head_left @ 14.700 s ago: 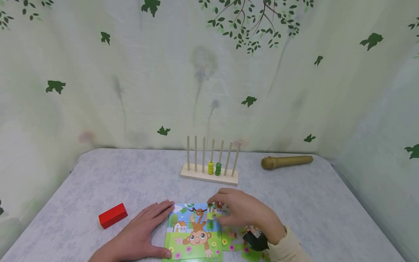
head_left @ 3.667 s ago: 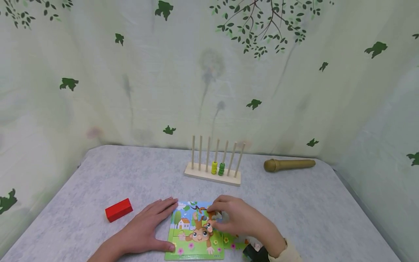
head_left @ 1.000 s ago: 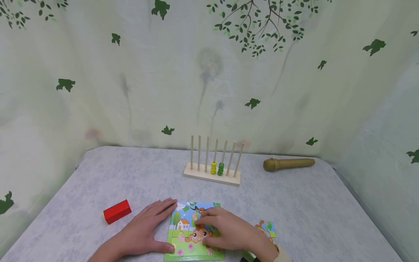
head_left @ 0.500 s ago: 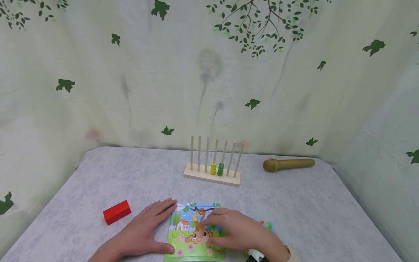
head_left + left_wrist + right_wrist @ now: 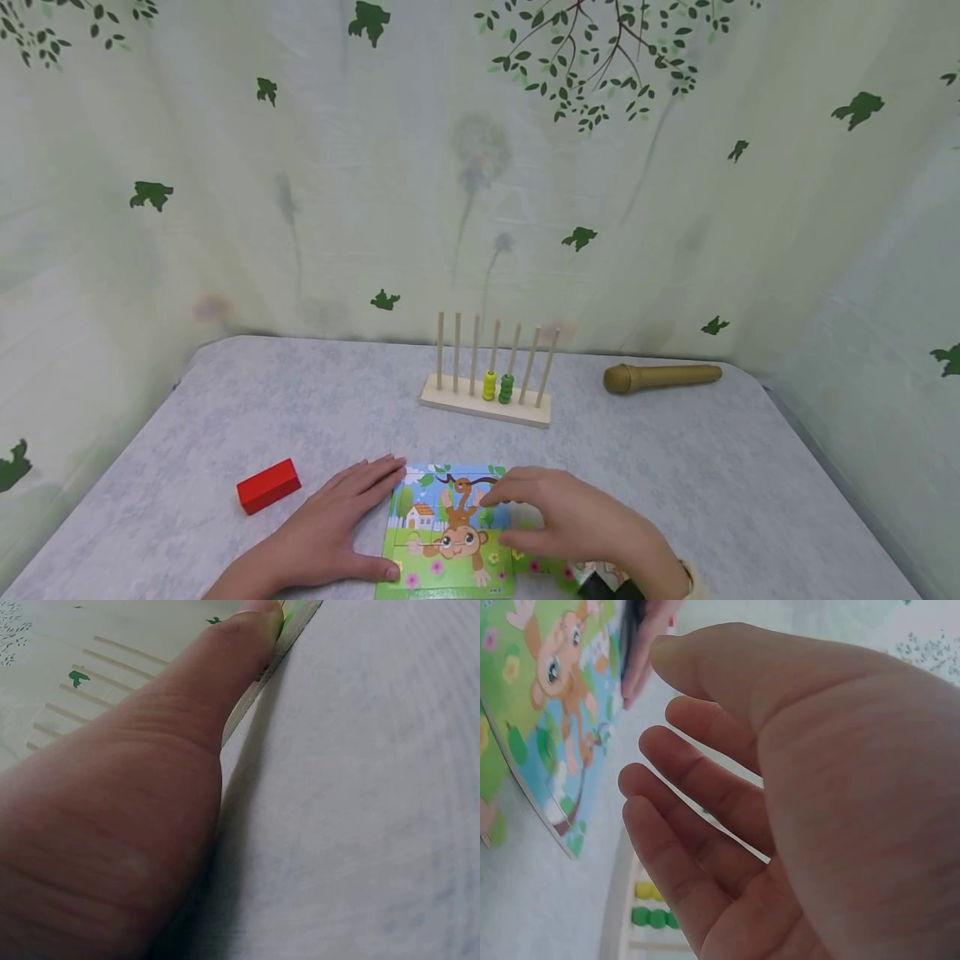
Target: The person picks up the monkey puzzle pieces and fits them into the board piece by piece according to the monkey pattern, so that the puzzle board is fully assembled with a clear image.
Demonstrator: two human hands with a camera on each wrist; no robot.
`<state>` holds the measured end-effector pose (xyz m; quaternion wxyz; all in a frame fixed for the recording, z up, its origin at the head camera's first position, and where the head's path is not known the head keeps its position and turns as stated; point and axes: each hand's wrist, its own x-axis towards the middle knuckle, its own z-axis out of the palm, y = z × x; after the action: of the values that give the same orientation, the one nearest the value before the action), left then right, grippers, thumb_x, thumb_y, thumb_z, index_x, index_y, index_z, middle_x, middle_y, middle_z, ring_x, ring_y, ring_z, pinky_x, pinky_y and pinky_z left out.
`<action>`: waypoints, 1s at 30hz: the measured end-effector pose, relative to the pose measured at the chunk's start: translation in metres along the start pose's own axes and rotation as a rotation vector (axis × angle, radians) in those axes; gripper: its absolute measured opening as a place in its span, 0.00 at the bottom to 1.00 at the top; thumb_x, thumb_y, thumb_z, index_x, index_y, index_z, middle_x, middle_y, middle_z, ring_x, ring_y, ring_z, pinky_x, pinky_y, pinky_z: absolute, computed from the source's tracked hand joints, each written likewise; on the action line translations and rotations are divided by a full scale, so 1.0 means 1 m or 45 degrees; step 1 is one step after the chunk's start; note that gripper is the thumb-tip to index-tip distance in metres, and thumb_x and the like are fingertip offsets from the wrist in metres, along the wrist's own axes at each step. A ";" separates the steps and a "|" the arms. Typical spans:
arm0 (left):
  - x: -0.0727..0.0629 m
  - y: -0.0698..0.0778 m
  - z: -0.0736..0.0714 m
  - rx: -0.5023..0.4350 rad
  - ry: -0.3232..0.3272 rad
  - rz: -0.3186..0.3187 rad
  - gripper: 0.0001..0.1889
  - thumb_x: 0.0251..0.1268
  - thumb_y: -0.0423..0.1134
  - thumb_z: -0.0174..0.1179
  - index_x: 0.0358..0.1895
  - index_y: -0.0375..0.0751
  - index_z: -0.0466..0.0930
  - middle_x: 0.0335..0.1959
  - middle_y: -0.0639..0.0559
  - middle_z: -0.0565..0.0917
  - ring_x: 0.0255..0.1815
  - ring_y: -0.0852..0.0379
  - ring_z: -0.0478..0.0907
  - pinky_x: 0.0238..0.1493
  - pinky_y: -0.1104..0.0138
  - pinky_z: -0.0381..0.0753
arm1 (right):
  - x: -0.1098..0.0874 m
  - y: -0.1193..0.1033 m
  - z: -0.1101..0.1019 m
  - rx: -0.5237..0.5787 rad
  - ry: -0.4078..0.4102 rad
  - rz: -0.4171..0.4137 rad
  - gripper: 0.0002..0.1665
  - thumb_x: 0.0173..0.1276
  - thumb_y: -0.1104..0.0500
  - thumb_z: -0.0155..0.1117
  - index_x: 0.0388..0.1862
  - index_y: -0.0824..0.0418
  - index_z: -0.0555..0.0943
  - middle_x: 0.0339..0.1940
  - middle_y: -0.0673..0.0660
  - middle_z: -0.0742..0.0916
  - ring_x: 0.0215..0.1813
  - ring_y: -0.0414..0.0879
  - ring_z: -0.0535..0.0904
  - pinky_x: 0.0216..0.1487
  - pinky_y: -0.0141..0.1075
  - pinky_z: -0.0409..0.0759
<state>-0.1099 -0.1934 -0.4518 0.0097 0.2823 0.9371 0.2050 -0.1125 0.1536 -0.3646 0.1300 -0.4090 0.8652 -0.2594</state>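
Observation:
A jigsaw puzzle (image 5: 442, 567) with a hanging monkey, a house and flowers lies flat at the table's near middle in the head view. My left hand (image 5: 330, 525) rests along its left side, fingers stretched at the upper corner and thumb on the lower edge. Over the puzzle's right edge hovers my right hand (image 5: 570, 517), its fingers loosely bent and nothing between them. In the right wrist view the same puzzle (image 5: 570, 705) shows beside the parted thumb and fingers. More puzzle pieces (image 5: 558, 568) lie right of the board, partly hidden beneath the right hand and wrist.
A red block (image 5: 268, 487) lies left of the left hand. Behind the puzzle stands a wooden peg rack (image 5: 480, 407) with yellow and green beads. A brown wooden stick (image 5: 663, 377) with a rounded end lies at the back right. A leaf-patterned curtain surrounds the table.
Several seconds ago my right hand held a piece above the puzzle. One second ago its fingers were on the monkey; now they have lifted off and drawn right. The left hand stays put.

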 end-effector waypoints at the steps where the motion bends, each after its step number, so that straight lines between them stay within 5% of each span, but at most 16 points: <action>1: 0.000 0.000 0.000 0.003 0.000 0.000 0.59 0.44 0.86 0.58 0.80 0.57 0.63 0.81 0.62 0.63 0.79 0.49 0.61 0.72 0.40 0.68 | -0.002 0.001 -0.002 0.003 0.003 0.011 0.18 0.76 0.50 0.65 0.63 0.48 0.83 0.58 0.43 0.85 0.58 0.37 0.81 0.57 0.35 0.82; 23: 0.001 0.001 -0.001 -0.016 -0.009 -0.007 0.59 0.44 0.86 0.58 0.80 0.56 0.63 0.81 0.60 0.63 0.79 0.47 0.61 0.71 0.39 0.68 | -0.025 0.036 -0.030 0.112 0.125 0.038 0.24 0.72 0.44 0.69 0.61 0.52 0.83 0.58 0.50 0.87 0.57 0.47 0.83 0.57 0.42 0.84; 30: 0.000 0.001 -0.002 -0.019 -0.009 -0.009 0.59 0.44 0.86 0.58 0.80 0.56 0.64 0.81 0.60 0.63 0.79 0.46 0.61 0.71 0.39 0.68 | -0.033 0.049 -0.038 0.158 0.126 0.135 0.23 0.70 0.46 0.72 0.59 0.55 0.83 0.56 0.52 0.87 0.55 0.48 0.84 0.57 0.42 0.84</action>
<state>-0.1097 -0.1928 -0.4498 0.0159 0.2796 0.9366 0.2107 -0.1400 0.2184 -0.3600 0.1257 -0.3404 0.8732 -0.3253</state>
